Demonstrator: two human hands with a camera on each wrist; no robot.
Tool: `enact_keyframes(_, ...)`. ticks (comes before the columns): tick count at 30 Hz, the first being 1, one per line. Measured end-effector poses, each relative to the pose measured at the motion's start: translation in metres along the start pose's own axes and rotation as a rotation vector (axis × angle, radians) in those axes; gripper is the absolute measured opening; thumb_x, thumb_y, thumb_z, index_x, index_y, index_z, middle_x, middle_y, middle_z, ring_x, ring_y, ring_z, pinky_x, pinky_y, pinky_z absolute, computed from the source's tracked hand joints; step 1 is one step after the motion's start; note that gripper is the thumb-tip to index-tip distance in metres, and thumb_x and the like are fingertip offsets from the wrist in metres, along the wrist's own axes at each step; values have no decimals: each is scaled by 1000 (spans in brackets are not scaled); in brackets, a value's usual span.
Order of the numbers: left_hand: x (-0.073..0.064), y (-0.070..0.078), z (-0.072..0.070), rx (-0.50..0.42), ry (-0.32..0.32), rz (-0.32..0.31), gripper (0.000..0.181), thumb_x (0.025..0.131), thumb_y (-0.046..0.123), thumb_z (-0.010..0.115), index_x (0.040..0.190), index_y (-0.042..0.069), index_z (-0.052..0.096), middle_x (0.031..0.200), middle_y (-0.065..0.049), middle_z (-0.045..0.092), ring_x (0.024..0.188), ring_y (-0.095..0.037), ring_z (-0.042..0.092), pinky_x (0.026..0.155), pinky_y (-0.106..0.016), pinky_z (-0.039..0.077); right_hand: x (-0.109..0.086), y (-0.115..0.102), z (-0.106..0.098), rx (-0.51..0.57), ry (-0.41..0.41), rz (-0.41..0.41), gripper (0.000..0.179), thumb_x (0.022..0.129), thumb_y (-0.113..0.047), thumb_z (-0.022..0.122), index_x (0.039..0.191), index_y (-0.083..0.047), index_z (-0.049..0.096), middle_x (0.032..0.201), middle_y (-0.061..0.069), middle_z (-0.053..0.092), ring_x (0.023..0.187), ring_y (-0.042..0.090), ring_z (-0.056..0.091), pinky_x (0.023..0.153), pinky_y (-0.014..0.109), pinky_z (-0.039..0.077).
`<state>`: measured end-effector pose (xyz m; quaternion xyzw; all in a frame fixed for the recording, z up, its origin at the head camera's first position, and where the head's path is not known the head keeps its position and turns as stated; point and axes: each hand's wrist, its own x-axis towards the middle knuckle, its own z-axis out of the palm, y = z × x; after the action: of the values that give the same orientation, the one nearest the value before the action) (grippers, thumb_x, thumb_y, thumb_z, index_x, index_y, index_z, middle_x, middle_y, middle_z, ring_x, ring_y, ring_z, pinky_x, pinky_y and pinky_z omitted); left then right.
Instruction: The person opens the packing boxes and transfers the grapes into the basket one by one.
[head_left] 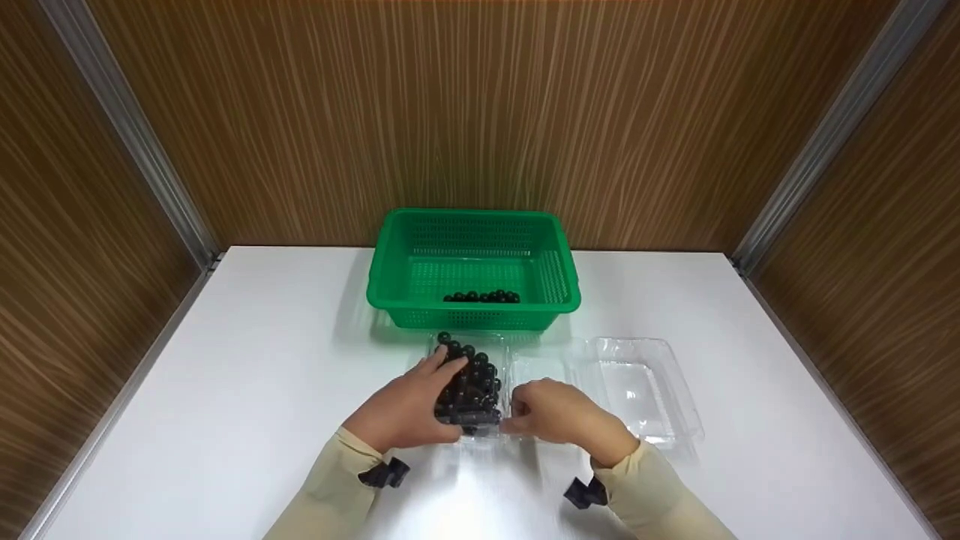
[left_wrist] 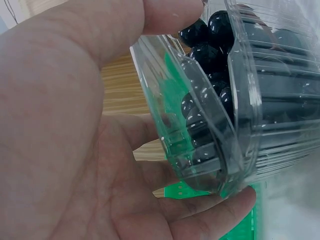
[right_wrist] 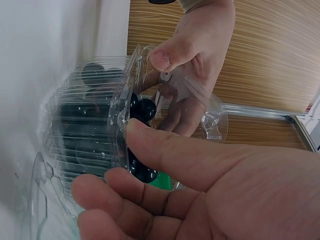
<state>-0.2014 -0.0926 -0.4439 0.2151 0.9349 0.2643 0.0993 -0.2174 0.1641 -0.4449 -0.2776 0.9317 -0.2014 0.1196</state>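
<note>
A clear plastic clamshell box [head_left: 491,345] on the table is filled with dark, glossy grapes [head_left: 469,379]. My left hand [head_left: 405,409] holds the box from its left side, thumb at the near end and fingers spread toward the far end. In the left wrist view, the tilted lid [left_wrist: 150,65] lies between that thumb and the fingers, leaving a gap over the grapes. On the opposite side, my right hand [head_left: 562,412] has its fingers curled and pinches the box's rim. Its thumb [right_wrist: 155,145] lies over the rim in the right wrist view, beside the grapes.
Behind the box stands a green plastic basket [head_left: 379,289] with more dark grapes [head_left: 484,297] at its near side. Another clear plastic box [head_left: 675,375] sits open to the right of my right hand. Wood-grain panels [head_left: 480,112] enclose the white table [head_left: 247,360] at the back and sides.
</note>
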Motion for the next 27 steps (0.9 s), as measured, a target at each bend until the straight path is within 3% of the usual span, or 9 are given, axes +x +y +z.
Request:
enact_keyframes(22, -1, -1, -3, -60, -30, 3, 98, 80, 34, 77, 165, 21, 29, 172, -15, 11, 152, -38, 29, 104, -50, 49, -1, 0, 0, -3, -9, -13, 29, 89, -34, 81, 69, -20, 65, 63, -12, 57, 61, 9, 50, 57, 33, 44)
enact_keyframes(27, 0, -4, -4, -89, -45, -5, 98, 83, 34, 76, 166, 24, 25, 173, -12, 7, 149, -35, 36, 87, -42, 53, -1, 0, 0, -6, -12, 2, 28, 90, -35, 79, 70, -20, 66, 64, -12, 58, 62, 9, 51, 57, 34, 45)
